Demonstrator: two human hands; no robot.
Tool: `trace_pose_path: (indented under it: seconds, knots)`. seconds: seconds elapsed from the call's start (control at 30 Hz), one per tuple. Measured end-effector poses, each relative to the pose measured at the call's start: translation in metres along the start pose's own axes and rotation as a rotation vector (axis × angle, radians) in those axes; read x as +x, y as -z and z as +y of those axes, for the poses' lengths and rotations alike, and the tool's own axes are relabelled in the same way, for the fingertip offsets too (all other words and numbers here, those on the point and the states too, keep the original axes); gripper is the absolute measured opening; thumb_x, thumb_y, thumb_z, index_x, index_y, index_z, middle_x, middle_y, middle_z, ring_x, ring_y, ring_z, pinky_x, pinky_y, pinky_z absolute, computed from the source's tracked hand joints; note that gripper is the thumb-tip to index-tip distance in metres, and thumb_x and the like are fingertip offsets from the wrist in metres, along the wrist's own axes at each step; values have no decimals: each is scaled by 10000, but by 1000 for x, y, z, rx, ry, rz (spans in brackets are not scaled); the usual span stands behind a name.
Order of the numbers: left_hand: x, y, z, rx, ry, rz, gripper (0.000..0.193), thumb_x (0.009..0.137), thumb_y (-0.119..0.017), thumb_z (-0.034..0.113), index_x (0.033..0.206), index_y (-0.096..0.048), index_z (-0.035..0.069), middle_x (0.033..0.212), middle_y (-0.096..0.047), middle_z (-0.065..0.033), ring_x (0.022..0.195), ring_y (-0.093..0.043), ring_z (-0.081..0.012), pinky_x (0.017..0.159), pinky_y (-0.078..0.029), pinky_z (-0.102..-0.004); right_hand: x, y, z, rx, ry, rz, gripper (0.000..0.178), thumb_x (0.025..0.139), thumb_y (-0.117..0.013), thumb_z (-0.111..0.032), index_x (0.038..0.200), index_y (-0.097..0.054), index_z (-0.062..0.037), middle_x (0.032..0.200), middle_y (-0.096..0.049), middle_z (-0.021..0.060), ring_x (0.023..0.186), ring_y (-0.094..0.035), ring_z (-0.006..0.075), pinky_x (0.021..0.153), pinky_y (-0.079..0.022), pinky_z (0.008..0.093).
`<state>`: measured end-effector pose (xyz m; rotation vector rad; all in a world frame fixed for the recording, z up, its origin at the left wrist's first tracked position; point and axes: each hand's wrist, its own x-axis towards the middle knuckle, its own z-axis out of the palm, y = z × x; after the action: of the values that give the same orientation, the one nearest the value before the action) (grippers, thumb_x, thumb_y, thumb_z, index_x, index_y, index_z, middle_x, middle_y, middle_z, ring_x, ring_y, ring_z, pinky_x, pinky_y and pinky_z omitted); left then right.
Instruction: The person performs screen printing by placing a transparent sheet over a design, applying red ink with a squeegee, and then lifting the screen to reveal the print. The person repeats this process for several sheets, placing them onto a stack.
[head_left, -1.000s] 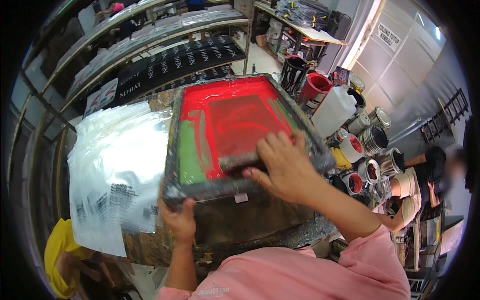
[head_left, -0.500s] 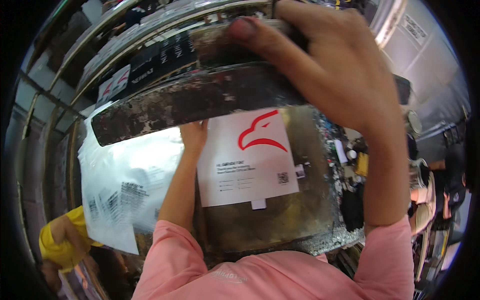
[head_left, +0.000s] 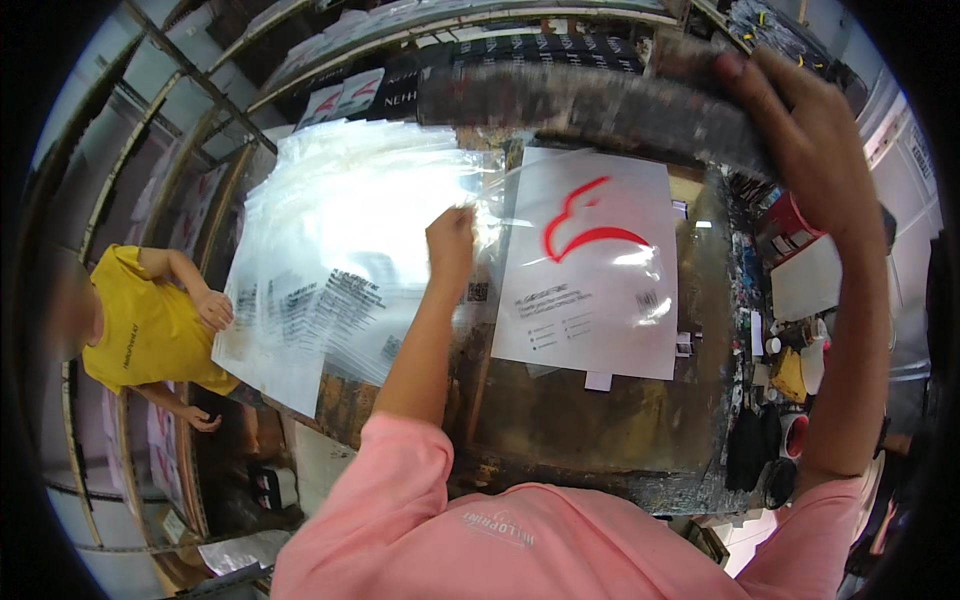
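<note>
My right hand (head_left: pixel 822 150) grips the end of a dark, paint-crusted frame (head_left: pixel 600 105), thumb on top, holding it raised at the far side of the worktable. My left hand (head_left: pixel 450 247) is closed in a pinch on the edge of a clear plastic sheet (head_left: pixel 487 215). This sheet seems to reach rightward over a white printed sheet (head_left: pixel 590 300) with a red bird head and small black text; glare lies across it. Left of my left hand lies an overlapping pile of clear plastic sheets (head_left: pixel 330 220) with black print, shining brightly.
A person in a yellow shirt (head_left: pixel 160 320) stands at the left beside the pile. Metal racks (head_left: pixel 130 170) line the left and back. A red bucket (head_left: pixel 787 228), a yellow sponge (head_left: pixel 789 373) and small containers crowd the right side. White tabs (head_left: pixel 598 381) stick out around the printed sheet.
The frame has swung up and away from the printed sheet with my right hand. My left hand has drawn left from the sheet's edge with clear plastic. The view has shifted, showing more of the person.
</note>
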<state>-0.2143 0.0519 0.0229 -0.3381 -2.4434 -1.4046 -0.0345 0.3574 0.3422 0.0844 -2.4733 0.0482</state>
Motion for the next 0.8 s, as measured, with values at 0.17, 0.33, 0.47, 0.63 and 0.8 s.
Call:
trace_pose_path:
  seconds: [0.17, 0.33, 0.47, 0.63, 0.8]
  knots:
    - [-35, 133, -83, 206, 324, 298, 305, 1058, -645, 238, 980, -788, -20, 748, -726, -124, 641, -653, -200, 620, -504, -386, -33, -8, -1, -8, -36, 105, 679, 1019, -592, -645, 977, -685, 26, 837, -651, 246, 802, -654, 424, 780, -489, 486]
    - [-67, 213, -85, 424, 142, 515, 477, 1034, -674, 384, 1287, -695, -20, 1186, -742, -212, 1078, -690, -391, 970, -504, -463, -45, -14, 2, 160, -96, 40, 612, 1030, -614, -582, 1077, -722, 18, 932, -709, 241, 870, -664, 439, 860, -503, 489]
    - [-157, 205, -41, 925, -497, -197, 840, 939, -719, 621, 1468, -605, -22, 1416, -685, -181, 1380, -597, -403, 1295, -192, -629, -42, -6, -20, -73, 13, 163, 557, 1059, -581, -518, 985, -640, 31, 849, -623, 252, 789, -613, 414, 778, -468, 479]
    - [-176, 95, 23, 551, -483, -643, 1030, 811, -742, 767, 1488, -587, 7, 1574, -550, -196, 1499, -465, -407, 1300, -141, -652, -25, -4, -8, 100, -56, 29, 630, 1051, -557, -612, 1004, -694, 2, 849, -667, 237, 781, -647, 408, 803, -506, 474]
    - [-197, -35, 110, 387, -504, -685, 1170, 746, -719, 866, 1504, -565, -12, 1664, -405, -257, 1534, -368, -463, 1300, -169, -613, -37, -10, 13, 11, 38, 91, 657, 1045, -553, -638, 907, -689, -10, 812, -664, 237, 771, -657, 433, 781, -494, 506]
